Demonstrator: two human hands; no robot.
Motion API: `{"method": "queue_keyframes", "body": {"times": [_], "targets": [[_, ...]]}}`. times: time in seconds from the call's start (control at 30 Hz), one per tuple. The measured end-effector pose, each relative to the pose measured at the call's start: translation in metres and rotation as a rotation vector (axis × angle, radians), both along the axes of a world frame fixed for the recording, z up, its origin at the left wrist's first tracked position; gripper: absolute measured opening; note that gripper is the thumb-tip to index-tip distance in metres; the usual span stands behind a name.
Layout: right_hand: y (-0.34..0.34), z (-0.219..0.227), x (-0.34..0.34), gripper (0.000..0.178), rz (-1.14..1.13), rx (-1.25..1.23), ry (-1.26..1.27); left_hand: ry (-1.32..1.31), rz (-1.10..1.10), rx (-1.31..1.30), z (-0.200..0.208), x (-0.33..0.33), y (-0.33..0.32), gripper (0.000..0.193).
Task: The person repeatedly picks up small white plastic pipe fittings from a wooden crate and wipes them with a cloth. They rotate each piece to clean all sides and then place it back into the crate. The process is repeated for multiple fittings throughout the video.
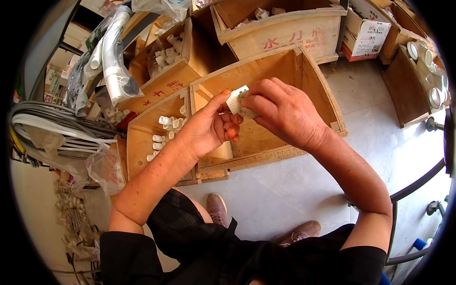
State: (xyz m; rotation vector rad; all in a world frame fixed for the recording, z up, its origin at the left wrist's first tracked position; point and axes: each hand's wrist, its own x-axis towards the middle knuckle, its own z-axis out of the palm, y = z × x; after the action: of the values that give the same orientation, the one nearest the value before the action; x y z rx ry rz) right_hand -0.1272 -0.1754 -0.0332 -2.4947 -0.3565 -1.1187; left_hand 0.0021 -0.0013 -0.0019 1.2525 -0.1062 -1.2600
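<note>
Over a wooden box, my left hand (211,124) is closed on a white plastic pipe fitting (234,101) with a ribbed side, its thumb along the fitting's edge. My right hand (280,108) is closed beside it, pinching a crumpled greyish-beige rag (246,110) that presses against the fitting. The right fingers hide part of the rag. Below both hands lies the wooden box (323,90), with a pale cylindrical piece (223,151) partly hidden behind my left wrist. To its left, a second compartment holds several white pipe fittings (158,138).
More wooden bins (285,35) with white fittings stand behind. Bagged white pipes (114,71) and coiled grey hose (47,116) are at the left. On the right are a wooden crate (401,90) with white pipe pieces, a cardboard box (363,35) and a black curved metal frame (418,183).
</note>
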Motion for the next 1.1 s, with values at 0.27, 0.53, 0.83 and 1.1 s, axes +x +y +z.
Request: {"method": "queue_keyframes", "body": {"times": [0.27,0.53,0.83,1.1], "targets": [[-0.022,0.006,-0.007,0.027,-0.145,0.110,0.021,-0.036,-0.009,-0.034,0.003,0.003,0.000,0.035],[-0.006,0.006,-0.005,0.020,-0.022,0.185,0.061,-0.490,-0.125,0.022,0.002,-0.007,0.001,0.032],[-0.020,0.012,-0.012,0.018,-0.056,0.311,0.078,-0.387,-0.104,-0.073,0.004,-0.002,0.002,0.034],[-0.006,-0.002,-0.007,0.021,-0.043,0.027,0.012,-0.159,-0.064,-0.019,0.002,-0.002,0.003,0.037]]}}
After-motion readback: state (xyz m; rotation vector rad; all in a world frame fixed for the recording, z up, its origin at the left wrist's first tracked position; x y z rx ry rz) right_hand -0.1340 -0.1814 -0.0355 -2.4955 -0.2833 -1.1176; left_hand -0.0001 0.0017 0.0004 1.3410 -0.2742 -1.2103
